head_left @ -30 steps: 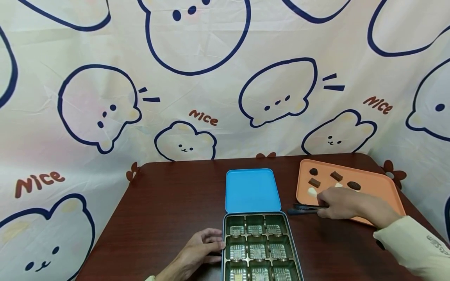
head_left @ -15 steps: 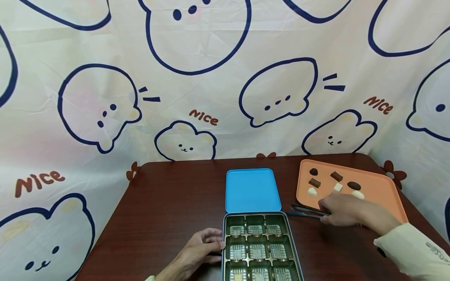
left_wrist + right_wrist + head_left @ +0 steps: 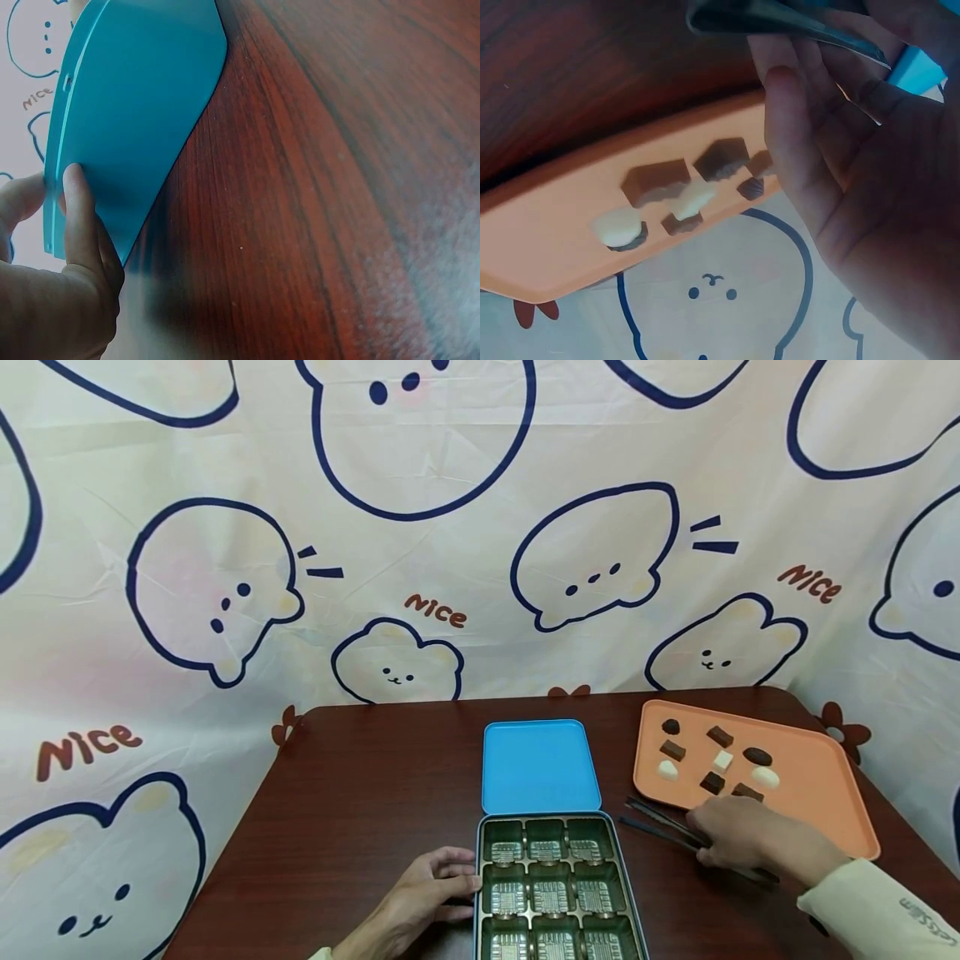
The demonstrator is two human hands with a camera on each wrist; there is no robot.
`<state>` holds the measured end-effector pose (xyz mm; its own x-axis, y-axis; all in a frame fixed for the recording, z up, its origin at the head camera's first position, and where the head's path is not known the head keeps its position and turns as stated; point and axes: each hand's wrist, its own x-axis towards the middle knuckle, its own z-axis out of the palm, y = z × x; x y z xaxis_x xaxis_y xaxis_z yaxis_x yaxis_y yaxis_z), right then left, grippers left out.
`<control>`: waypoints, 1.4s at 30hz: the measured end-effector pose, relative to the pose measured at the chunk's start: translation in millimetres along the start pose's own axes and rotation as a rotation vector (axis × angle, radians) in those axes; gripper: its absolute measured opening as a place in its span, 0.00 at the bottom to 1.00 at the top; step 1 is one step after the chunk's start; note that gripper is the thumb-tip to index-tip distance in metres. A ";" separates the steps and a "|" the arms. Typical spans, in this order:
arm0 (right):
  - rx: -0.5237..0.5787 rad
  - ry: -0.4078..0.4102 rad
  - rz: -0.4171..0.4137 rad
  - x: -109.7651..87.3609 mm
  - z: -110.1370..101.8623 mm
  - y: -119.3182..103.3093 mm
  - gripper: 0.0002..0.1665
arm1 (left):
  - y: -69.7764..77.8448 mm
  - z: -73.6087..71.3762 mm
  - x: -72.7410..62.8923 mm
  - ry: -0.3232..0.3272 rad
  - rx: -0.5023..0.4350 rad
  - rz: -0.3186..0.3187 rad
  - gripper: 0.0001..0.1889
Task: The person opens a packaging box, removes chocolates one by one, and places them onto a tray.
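Observation:
My left hand (image 3: 420,893) steadies the near left side of an open blue tin box (image 3: 142,112), its thumb at the rim and fingers against the outer wall. Inside the box sits a gold-brown divided insert (image 3: 551,868) with several square compartments. My right hand (image 3: 750,835) holds dark tongs (image 3: 663,822) over the table at the orange tray's near edge. Their two arms stand apart, tips pointing left, with nothing between them. On the orange tray (image 3: 825,802) lie several chocolates, among them a dark square one (image 3: 712,782), a white block (image 3: 722,762) and a white oval (image 3: 765,777).
The box's blue lid (image 3: 540,768) lies folded back behind it, flat on the dark wooden table (image 3: 375,793). A patterned cloth (image 3: 480,568) hangs behind and beside the table. The tray's raised rim stands to the right of the lid.
My right hand has drawn slightly toward me with the tongs, whose arms have spread wider. More chocolates on the tray are uncovered. The left hand and the box stay put.

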<state>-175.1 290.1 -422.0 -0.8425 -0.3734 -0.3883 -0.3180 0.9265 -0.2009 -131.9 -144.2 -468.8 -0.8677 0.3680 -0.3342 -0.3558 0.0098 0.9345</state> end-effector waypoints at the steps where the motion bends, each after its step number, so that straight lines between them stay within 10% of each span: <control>1: -0.009 0.005 -0.002 0.3 1.6 0.5 0.12 | 0.2 -0.1 -0.2 0.000 0.000 -0.001 0.28; 28: -0.181 0.077 -0.013 1.9 10.2 -2.6 0.22 | -2.1 1.3 0.3 0.018 -0.007 -0.006 0.27; 42: -0.165 0.105 -0.021 -0.6 -29.4 -19.4 0.21 | 8.3 -1.2 2.7 0.025 0.094 0.012 0.27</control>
<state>-181.2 273.7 -391.4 -0.8729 -0.3942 -0.2875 -0.3959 0.9166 -0.0547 -137.6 -144.3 -462.1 -0.8802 0.3456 -0.3252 -0.3126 0.0931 0.9453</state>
